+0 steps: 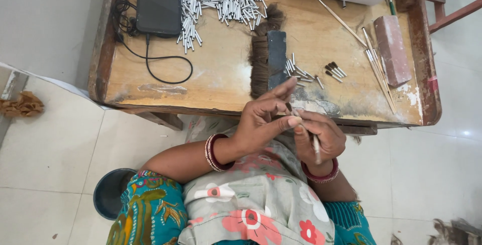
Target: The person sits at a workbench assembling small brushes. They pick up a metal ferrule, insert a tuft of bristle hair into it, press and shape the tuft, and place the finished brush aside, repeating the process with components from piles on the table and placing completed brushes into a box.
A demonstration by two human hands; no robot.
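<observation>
Wooden table (pixel 221 74), both hands' fingers pinching brush ferrule (pixel 316 147)

Both forearms come up from the lap and meet in front of the body. The left hand (pixel 261 122) has its thumb and forefinger pinched together at the tips, the other fingers fanned upward. The right hand (pixel 321 137) is curled in a closed grip, fingertips touching those of the left. Bangles ring both wrists.
</observation>
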